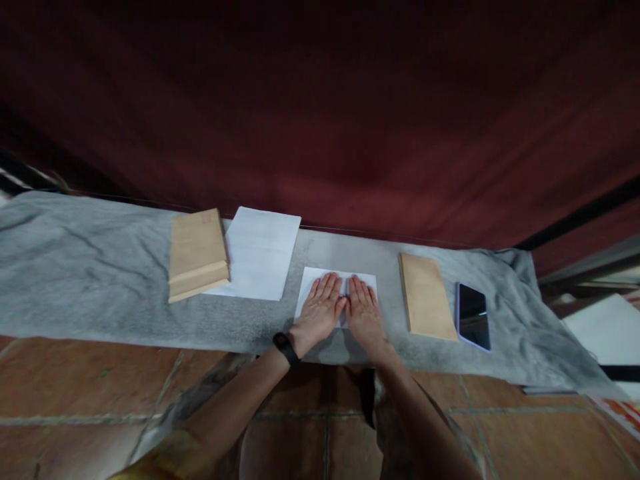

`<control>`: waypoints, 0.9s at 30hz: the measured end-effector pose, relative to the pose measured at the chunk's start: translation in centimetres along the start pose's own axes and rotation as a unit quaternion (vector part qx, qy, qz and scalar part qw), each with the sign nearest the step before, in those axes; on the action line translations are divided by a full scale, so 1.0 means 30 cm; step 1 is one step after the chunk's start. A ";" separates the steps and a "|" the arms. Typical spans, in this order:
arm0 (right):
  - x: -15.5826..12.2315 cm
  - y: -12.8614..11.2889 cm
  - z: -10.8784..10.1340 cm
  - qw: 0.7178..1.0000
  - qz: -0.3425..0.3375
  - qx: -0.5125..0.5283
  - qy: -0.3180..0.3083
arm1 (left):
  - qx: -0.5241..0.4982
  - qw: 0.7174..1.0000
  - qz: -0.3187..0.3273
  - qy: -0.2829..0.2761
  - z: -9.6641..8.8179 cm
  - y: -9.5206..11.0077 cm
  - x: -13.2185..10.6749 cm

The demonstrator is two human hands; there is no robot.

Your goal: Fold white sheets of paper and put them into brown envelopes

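A folded sheet of white paper lies on the grey cloth in front of me. My left hand, with a dark band on its wrist, presses flat on the sheet's left half. On the right half rests my right hand, palm down with fingers stretched out. The two thumbs meet or nearly meet in the middle. Much of the sheet is hidden under both hands. To the left is a stack of white paper, partly overlapped by a brown paper envelope stack.
A long bench covered with grey cloth runs across the view. Right of my hands lie another brown envelope stack and a phone with a purple edge. A dark red curtain hangs behind; the floor is tiled.
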State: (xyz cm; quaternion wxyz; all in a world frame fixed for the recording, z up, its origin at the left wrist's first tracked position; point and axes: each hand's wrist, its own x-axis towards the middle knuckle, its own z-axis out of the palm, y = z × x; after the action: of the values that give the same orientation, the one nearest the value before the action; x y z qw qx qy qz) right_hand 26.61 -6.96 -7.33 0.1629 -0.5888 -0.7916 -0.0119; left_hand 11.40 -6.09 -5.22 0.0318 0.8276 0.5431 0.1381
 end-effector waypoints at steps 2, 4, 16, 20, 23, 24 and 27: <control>-0.002 0.000 0.004 1.000 -0.002 -0.005 0.002 | -0.001 1.000 0.001 -0.002 0.016 0.000 -0.002; -0.005 0.004 0.007 1.000 -0.003 -0.008 0.006 | 0.004 1.000 -0.001 -0.003 0.025 -0.006 -0.004; -0.017 0.029 0.002 0.999 0.008 -0.017 0.033 | 0.050 0.998 -0.038 -0.001 -0.005 -0.068 -0.026; -0.027 0.047 -0.003 0.999 0.011 -0.018 0.037 | 0.056 0.997 -0.049 -0.002 -0.013 -0.091 -0.030; -0.034 0.064 -0.006 0.999 0.013 -0.022 0.040 | 0.062 0.996 -0.061 -0.004 -0.021 -0.101 -0.030; -0.035 0.070 -0.006 0.999 0.013 -0.025 0.041 | 0.065 0.996 -0.066 -0.005 -0.023 -0.103 -0.029; -0.041 0.086 -0.008 0.998 0.014 -0.036 0.047 | 0.075 0.994 -0.083 -0.009 -0.026 -0.104 -0.024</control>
State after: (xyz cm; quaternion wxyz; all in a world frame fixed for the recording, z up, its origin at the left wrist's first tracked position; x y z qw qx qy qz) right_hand 29.37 -7.35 -7.89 0.1788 -0.6041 -0.7738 -0.0657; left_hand 8.16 -5.55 -5.24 -0.0138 0.7807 0.6187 0.0865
